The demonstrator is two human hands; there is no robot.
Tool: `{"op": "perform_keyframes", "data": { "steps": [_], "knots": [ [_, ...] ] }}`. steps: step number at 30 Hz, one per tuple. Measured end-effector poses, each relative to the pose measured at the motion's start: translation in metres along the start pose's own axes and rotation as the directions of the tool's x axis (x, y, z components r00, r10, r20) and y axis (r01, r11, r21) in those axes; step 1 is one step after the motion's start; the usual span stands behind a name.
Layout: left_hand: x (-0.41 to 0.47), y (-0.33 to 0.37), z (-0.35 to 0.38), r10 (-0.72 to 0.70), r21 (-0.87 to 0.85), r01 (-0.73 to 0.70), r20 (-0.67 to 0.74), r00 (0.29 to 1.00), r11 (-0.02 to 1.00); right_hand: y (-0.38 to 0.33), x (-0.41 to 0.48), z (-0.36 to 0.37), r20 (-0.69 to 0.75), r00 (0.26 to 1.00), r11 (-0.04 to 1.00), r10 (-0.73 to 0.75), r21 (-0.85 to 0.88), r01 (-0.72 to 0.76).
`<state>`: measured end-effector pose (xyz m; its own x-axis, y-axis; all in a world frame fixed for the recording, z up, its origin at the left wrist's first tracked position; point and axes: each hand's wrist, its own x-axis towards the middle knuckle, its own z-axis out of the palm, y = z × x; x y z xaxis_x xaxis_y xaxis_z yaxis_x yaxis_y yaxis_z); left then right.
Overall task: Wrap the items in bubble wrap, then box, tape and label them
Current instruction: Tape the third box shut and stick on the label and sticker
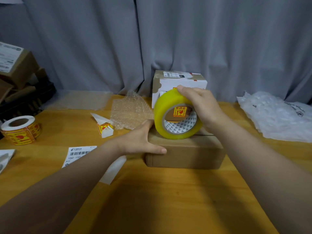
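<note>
As the brown box [185, 156] lies closed on the table [152, 200], directly in front of the person, the step in hand is, I judge, the taping. The right hand [200, 107] has its grip clamped on the yellow tape roll [163, 107], which stands on its edge on top of the box, near the seam of the flaps. The left hand [143, 141] grips nothing: its fingers lie straight on the left end of the box and the thumb presses the front side, to steady it. The next move probably calls for finding the free end of the tape, sticking it down and pulling the roll along the seam. The shipping label [81, 152] and the sticker roll [20, 130] lie to the left.
</note>
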<state>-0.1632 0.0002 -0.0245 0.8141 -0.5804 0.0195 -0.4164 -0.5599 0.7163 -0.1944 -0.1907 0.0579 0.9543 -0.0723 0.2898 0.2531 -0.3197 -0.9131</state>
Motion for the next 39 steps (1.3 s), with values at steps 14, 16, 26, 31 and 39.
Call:
{"op": "perform_keyframes", "data": {
  "steps": [14,16,26,31,39],
  "knots": [
    [-0.008,-0.004,-0.045,-0.126,0.310,0.089,0.100,0.987,0.947,-0.023,0.023,-0.020,0.082,0.996,0.676,-0.034,-0.732,0.084],
    [-0.009,0.005,-0.043,-0.120,0.423,0.084,0.058,0.991,0.902,-0.024,0.025,-0.018,0.104,0.994,0.634,-0.039,-0.766,0.105],
    [-0.008,0.035,0.018,-0.099,0.622,0.202,-0.196,0.976,0.757,-0.022,0.026,-0.018,0.127,0.990,0.606,-0.068,-0.782,0.142],
    [-0.009,0.036,0.018,-0.121,0.634,0.209,-0.179,0.976,0.745,-0.040,0.020,-0.014,0.267,0.955,0.387,-0.130,-0.873,0.297],
    [-0.005,0.045,0.016,-0.222,0.698,0.232,-0.108,0.969,0.677,-0.026,0.029,-0.037,0.298,0.952,0.002,0.071,-0.954,0.298]
  ]
}}
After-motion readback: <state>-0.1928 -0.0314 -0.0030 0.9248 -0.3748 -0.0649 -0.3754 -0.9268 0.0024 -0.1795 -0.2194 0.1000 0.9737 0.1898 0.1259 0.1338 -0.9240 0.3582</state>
